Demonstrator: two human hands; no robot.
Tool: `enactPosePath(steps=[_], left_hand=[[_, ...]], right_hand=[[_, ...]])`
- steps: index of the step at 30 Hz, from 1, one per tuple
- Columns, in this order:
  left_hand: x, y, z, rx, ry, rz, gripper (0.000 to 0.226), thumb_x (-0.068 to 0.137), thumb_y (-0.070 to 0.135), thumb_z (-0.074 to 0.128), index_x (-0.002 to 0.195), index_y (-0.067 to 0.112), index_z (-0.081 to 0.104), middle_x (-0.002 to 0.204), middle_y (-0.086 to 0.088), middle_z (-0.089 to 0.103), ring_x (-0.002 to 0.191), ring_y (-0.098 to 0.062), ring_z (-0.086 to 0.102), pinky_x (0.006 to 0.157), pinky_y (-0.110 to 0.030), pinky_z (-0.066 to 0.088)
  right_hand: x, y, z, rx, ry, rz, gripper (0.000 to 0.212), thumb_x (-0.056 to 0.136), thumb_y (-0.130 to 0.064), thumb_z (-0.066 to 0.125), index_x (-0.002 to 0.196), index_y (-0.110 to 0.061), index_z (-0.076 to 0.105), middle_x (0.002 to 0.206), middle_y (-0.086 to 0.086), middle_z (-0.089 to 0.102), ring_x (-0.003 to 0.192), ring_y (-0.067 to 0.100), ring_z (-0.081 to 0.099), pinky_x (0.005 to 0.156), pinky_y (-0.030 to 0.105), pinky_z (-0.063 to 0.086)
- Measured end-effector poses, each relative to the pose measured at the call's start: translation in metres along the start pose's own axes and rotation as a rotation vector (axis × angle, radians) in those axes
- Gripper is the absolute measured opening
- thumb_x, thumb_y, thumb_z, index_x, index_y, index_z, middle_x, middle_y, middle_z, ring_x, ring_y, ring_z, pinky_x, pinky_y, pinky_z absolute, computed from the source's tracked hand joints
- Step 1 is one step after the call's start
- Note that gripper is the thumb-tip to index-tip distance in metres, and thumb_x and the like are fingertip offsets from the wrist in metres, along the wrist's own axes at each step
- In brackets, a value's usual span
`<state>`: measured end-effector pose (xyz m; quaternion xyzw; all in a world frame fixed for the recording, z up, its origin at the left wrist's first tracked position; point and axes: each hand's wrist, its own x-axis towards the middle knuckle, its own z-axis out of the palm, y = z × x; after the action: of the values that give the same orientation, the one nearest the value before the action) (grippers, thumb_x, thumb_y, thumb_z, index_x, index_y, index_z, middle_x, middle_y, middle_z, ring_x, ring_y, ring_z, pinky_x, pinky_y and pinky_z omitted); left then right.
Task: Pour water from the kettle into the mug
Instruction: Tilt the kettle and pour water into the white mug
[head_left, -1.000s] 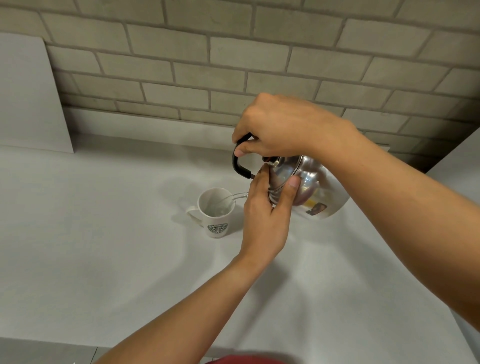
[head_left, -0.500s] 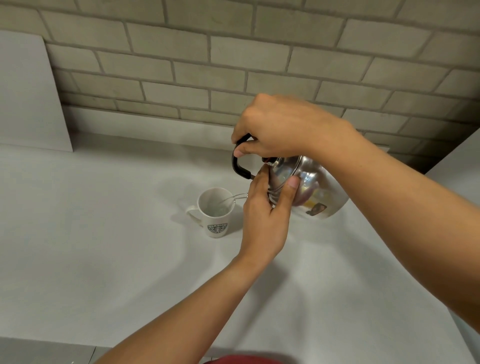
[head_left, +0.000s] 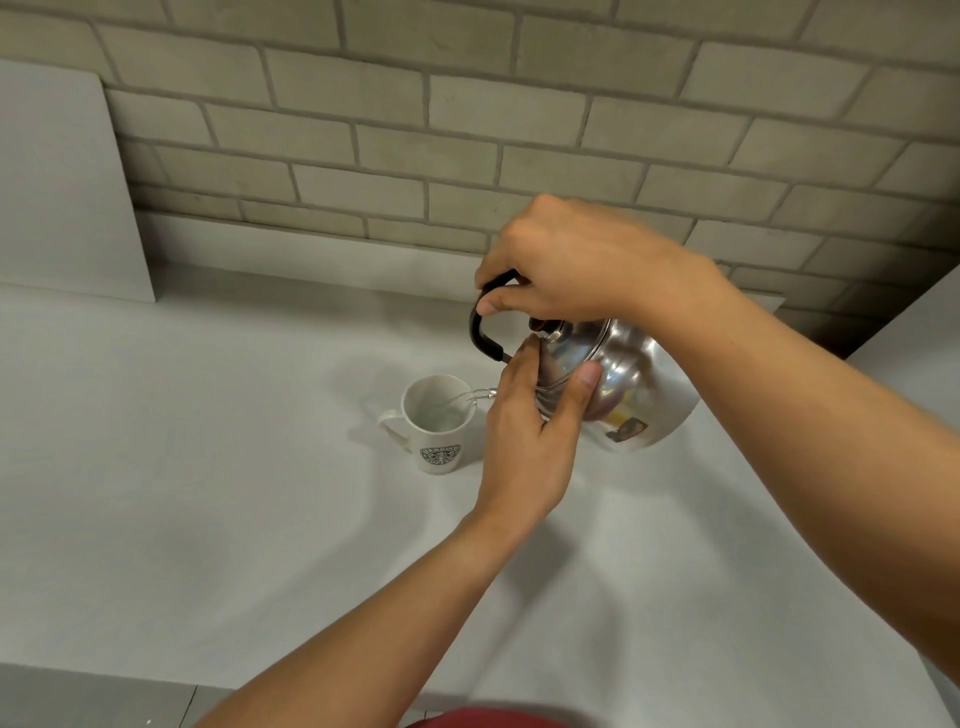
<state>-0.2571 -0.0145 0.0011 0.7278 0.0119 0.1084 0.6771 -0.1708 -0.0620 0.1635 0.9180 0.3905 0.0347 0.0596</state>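
Observation:
A shiny steel kettle (head_left: 631, 395) hangs tilted to the left above the white counter (head_left: 208, 493). My right hand (head_left: 576, 265) grips its black handle (head_left: 480, 325) from above. My left hand (head_left: 530, 441) presses on the kettle's lid, fingers spread over it. A thin stream of water runs from the spout into a white mug (head_left: 439, 431) with a green round logo. The mug stands upright on the counter just left of the kettle, its handle pointing left. The spout itself is mostly hidden behind my left hand.
A grey brick wall (head_left: 467, 130) rises behind the counter. A pale flat board (head_left: 57, 197) leans against the wall at the far left. Another pale surface shows at the right edge (head_left: 924, 332). The counter's front edge runs along the bottom left.
Hardly anything has moved. Both hands keep the same hold on the tilted kettle, and water keeps running into the mug.

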Motion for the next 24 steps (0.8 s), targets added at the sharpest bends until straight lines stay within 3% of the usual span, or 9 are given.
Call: enactPosePath(steps=[4, 8, 13, 15, 18, 21, 24], left_hand=[[0.0, -0.001, -0.002, 0.024, -0.012, 0.024, 0.063, 0.099, 0.06, 0.06, 0.152, 0.026, 0.052, 0.145, 0.007, 0.062, 0.136, -0.01, 0.058, 0.115, -0.039, 0.047], [0.001, -0.004, -0.007, 0.106, -0.06, 0.032, 0.063, 0.1, 0.057, 0.061, 0.153, 0.023, 0.051, 0.148, 0.004, 0.06, 0.137, -0.012, 0.057, 0.114, -0.04, 0.047], [0.003, -0.008, -0.014, 0.253, -0.106, 0.046, 0.07, 0.098, 0.059, 0.063, 0.155, 0.02, 0.047, 0.154, 0.0, 0.055, 0.141, -0.016, 0.053, 0.115, -0.039, 0.047], [0.005, -0.009, -0.018, 0.325, -0.113, 0.081, 0.074, 0.097, 0.058, 0.065, 0.158, 0.021, 0.044, 0.159, 0.003, 0.051, 0.145, -0.012, 0.049, 0.117, -0.026, 0.042], [0.007, -0.01, -0.024, 0.375, -0.143, 0.136, 0.071, 0.096, 0.054, 0.069, 0.158, 0.024, 0.047, 0.162, 0.005, 0.047, 0.147, -0.007, 0.043, 0.109, 0.0, 0.026], [0.008, -0.014, -0.031, 0.386, -0.109, 0.231, 0.051, 0.096, 0.044, 0.074, 0.14, 0.019, 0.065, 0.144, 0.004, 0.062, 0.128, -0.001, 0.056, 0.103, -0.001, 0.034], [0.01, -0.017, -0.036, 0.388, 0.024, 0.328, 0.017, 0.096, 0.034, 0.076, 0.102, 0.018, 0.074, 0.107, 0.008, 0.068, 0.099, 0.0, 0.063, 0.085, -0.005, 0.043]], right_hand=[[-0.003, 0.007, 0.007, 0.048, 0.029, -0.009, 0.031, 0.097, -0.051, 0.064, 0.112, -0.027, 0.078, 0.092, 0.004, 0.076, 0.09, 0.028, 0.07, 0.077, 0.048, 0.059], [-0.013, 0.017, 0.017, 0.143, 0.118, 0.015, 0.034, 0.097, -0.049, 0.066, 0.117, -0.026, 0.078, 0.1, 0.002, 0.079, 0.098, 0.024, 0.068, 0.085, 0.048, 0.057], [-0.031, 0.03, 0.038, 0.23, 0.264, 0.069, 0.04, 0.098, -0.051, 0.064, 0.118, -0.02, 0.079, 0.101, 0.001, 0.079, 0.09, 0.022, 0.069, 0.084, 0.044, 0.056], [-0.039, 0.035, 0.048, 0.268, 0.328, 0.089, 0.037, 0.098, -0.05, 0.064, 0.116, -0.021, 0.079, 0.1, -0.001, 0.08, 0.086, 0.019, 0.069, 0.082, 0.036, 0.055], [-0.052, 0.041, 0.063, 0.367, 0.424, 0.163, 0.035, 0.096, -0.049, 0.068, 0.113, -0.021, 0.08, 0.097, -0.004, 0.079, 0.08, 0.008, 0.062, 0.077, 0.011, 0.043], [-0.066, 0.045, 0.076, 0.461, 0.502, 0.249, 0.03, 0.095, -0.047, 0.07, 0.111, -0.024, 0.08, 0.097, -0.008, 0.078, 0.083, 0.001, 0.062, 0.077, 0.002, 0.04], [-0.077, 0.047, 0.086, 0.528, 0.57, 0.298, 0.026, 0.093, -0.043, 0.074, 0.11, -0.024, 0.082, 0.095, -0.007, 0.079, 0.082, 0.004, 0.066, 0.077, 0.005, 0.042]])
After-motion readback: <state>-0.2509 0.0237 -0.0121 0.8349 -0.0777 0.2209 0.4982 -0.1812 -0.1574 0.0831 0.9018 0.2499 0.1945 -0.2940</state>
